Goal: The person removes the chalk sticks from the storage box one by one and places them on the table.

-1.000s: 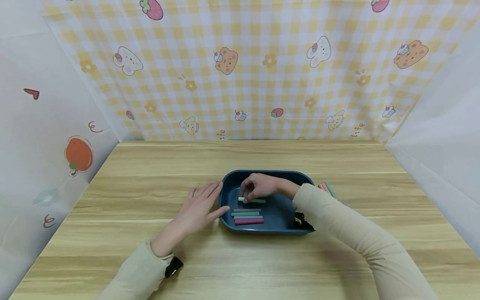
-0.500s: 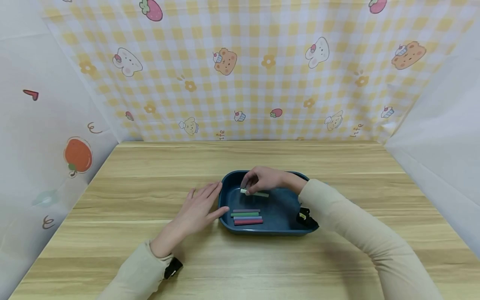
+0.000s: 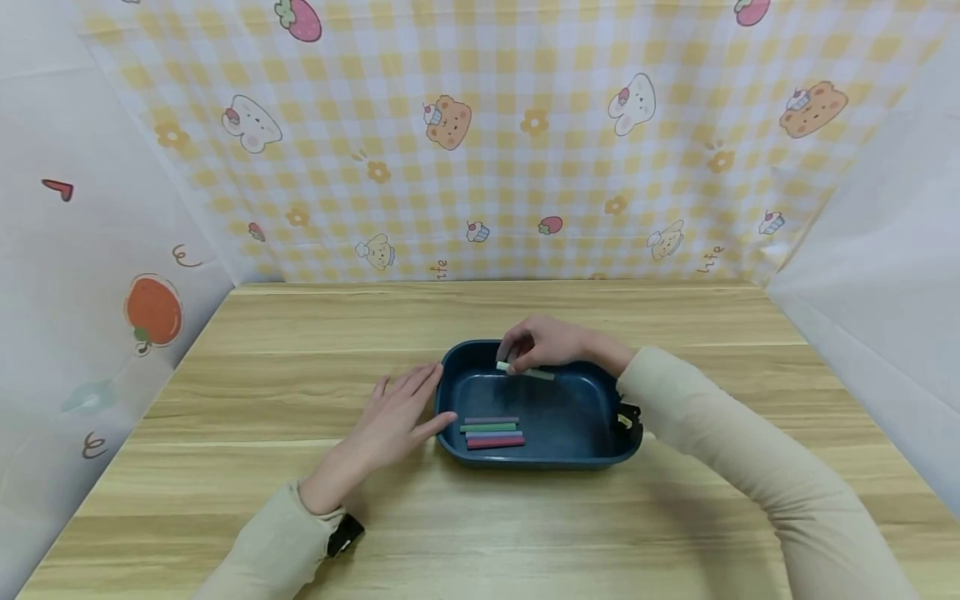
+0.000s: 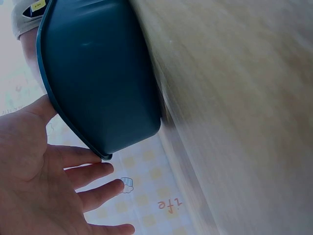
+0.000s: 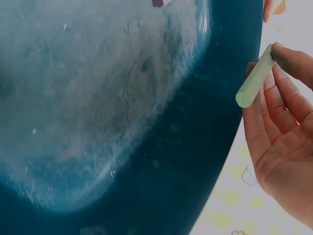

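My right hand pinches a pale green chalk stick between thumb and fingers, over the far side of a dark blue tray. In the head view the chalk slants slightly down to the right. My left hand rests at the tray's left end with straight, spread fingers; thumb and index touch the rim in the left wrist view. Inside the tray at the front left lie several chalk sticks side by side: a grey-purple chalk, a green chalk, a blue-violet chalk and a red chalk.
The tray stands on a wood-grain table. Behind the table hangs a yellow checked cloth with cartoon prints. A white sheet borders the left side. A black wrist strap hangs below the left sleeve.
My right hand has lifted the pale green chalk from the tray floor and moved it away from me and to the right. The left hand and the other chalks stay in place.
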A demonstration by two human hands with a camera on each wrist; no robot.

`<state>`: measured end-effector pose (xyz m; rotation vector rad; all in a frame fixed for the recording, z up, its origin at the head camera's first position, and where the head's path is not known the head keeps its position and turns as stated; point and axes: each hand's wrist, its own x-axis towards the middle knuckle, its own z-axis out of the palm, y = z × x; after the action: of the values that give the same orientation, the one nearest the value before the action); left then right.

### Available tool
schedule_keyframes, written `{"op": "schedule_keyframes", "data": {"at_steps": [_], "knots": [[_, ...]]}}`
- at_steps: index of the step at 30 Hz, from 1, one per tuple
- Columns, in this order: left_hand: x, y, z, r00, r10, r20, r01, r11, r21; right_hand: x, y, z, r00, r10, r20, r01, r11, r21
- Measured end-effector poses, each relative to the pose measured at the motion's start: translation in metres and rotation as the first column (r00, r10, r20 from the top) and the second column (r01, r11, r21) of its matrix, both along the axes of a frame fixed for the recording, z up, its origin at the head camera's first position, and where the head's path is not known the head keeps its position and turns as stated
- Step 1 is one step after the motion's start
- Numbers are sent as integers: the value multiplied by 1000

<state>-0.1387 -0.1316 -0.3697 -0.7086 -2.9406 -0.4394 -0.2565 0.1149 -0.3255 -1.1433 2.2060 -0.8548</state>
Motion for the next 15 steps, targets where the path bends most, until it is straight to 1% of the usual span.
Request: {"op": "schedule_keyframes", "data": {"at_steps": [10,15], "knots": [[0,0,1,1000,-6,-6,6,1000,0,0,17,12,998,-55,-3,55,998,16],[0,0,0,1000,-9,-11,8,1000,-4,0,27,19,996,-92,18,92,996,16]]}}
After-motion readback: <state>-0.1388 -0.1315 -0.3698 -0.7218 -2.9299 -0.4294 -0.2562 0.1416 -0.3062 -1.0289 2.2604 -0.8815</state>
